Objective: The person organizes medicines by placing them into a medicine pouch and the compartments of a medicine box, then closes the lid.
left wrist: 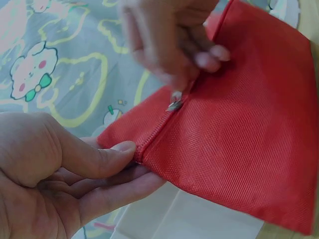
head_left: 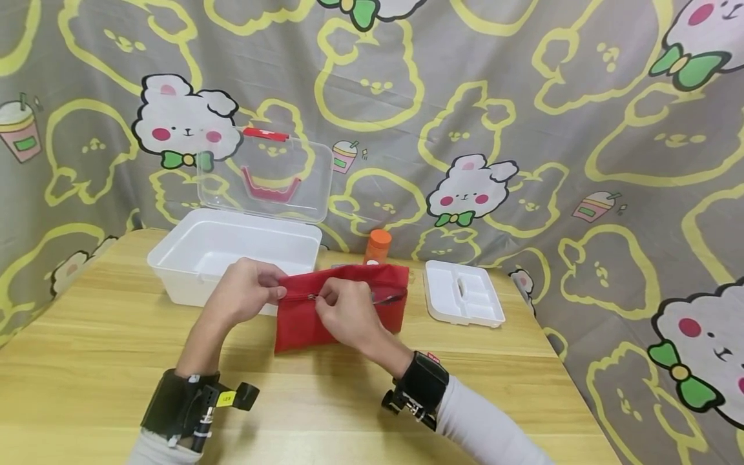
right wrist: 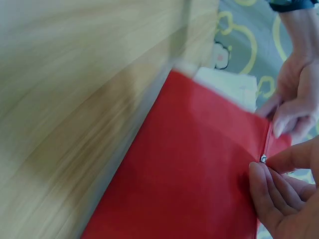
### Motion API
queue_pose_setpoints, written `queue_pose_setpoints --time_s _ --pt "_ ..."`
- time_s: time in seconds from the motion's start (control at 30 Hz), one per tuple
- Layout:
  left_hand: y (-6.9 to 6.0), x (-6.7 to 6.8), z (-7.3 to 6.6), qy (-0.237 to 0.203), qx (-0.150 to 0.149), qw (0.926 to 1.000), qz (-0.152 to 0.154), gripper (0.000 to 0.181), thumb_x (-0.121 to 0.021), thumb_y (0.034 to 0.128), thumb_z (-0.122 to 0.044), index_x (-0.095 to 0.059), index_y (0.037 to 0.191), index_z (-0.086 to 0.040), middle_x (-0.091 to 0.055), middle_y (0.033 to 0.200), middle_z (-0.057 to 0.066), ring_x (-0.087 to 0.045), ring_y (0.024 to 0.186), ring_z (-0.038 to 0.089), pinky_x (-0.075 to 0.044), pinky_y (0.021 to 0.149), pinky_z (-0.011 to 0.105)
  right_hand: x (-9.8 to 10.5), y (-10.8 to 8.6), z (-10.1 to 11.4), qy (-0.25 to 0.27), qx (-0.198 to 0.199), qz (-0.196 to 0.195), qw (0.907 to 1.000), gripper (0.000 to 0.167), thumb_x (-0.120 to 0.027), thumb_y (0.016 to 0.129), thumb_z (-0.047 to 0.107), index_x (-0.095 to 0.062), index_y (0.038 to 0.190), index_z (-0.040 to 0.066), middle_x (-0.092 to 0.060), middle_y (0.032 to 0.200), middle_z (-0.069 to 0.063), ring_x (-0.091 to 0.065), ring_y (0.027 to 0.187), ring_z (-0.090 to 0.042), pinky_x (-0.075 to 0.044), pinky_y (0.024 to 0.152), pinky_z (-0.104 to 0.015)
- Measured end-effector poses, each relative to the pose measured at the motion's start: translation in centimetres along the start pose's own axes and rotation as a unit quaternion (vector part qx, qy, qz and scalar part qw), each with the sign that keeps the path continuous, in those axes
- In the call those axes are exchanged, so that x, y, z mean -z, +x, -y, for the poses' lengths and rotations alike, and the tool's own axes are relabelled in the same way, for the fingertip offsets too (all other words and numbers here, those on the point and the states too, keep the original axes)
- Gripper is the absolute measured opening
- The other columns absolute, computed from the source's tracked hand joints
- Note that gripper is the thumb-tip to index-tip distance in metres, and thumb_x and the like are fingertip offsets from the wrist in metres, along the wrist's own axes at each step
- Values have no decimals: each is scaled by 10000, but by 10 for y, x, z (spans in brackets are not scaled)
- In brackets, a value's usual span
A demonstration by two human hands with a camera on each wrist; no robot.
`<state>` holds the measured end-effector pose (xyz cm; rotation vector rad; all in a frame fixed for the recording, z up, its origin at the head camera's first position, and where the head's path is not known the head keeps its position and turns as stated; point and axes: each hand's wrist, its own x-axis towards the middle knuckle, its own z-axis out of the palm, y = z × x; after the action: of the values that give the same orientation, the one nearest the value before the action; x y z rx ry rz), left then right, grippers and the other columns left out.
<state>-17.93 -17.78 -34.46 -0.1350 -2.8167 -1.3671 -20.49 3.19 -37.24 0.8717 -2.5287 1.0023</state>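
A red zip pouch (head_left: 299, 330) stands on the table between both hands. My left hand (head_left: 243, 292) pinches its top left corner at the zipper's end, thumb on the front in the left wrist view. My right hand (head_left: 351, 313) holds the zipper pull, and the metal slider (right wrist: 263, 159) shows at its fingertips. In the left wrist view, the slider (left wrist: 174, 105) sits a short way from the left thumb, with closed teeth between them. Right of my right hand, the zipper gapes in the head view. What lies inside the pouch is hard to make out.
Behind my left hand stands a clear-lidded white box (head_left: 192, 287), its lid (head_left: 314, 184) raised. An orange-capped bottle (head_left: 379, 240) is behind the pouch. A white divided tray (head_left: 444, 310) lies to the right. A patterned curtain (head_left: 383, 58) closes off the table's back.
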Motion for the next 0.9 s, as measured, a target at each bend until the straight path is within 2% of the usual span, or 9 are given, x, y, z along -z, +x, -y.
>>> queue_pose_setpoints --time_s 0.17,0.4,0.63,0.9 --pt "1 3 3 61 29 10000 -24 211 -692 914 -24 -751 1117 -11 -774 954 142 -749 873 308 -570 817 473 12 -6 -16 -122 -5 -173 9998 120 -697 884 90 -721 769 112 -716 716 31 -642 643 -50 -517 596 -174" --pt "0 5 4 69 68 9999 -115 213 -687 923 -42 -752 1124 -22 -777 956 134 -751 883 308 -557 841 493 29 -12 -29 -210 129 -404 9989 107 -719 870 79 -726 764 94 -725 711 8 -675 638 -91 -535 596 -184" --pt "-2 9 7 170 142 9991 -366 212 -684 926 -48 -753 1124 -17 -774 974 152 -732 883 292 -556 830 482 50 -19 -48 -349 -184 -547 9977 123 -715 855 51 -715 743 101 -702 671 15 -639 605 -81 -526 558 -204" --pt "0 11 10 176 138 9990 -383 210 -682 928 -52 -756 1120 -12 -776 966 150 -728 872 265 -557 826 477 71 -28 -66 -585 -382 -744 9948 128 -724 858 39 -727 753 113 -702 675 17 -629 587 -66 -536 566 -246"
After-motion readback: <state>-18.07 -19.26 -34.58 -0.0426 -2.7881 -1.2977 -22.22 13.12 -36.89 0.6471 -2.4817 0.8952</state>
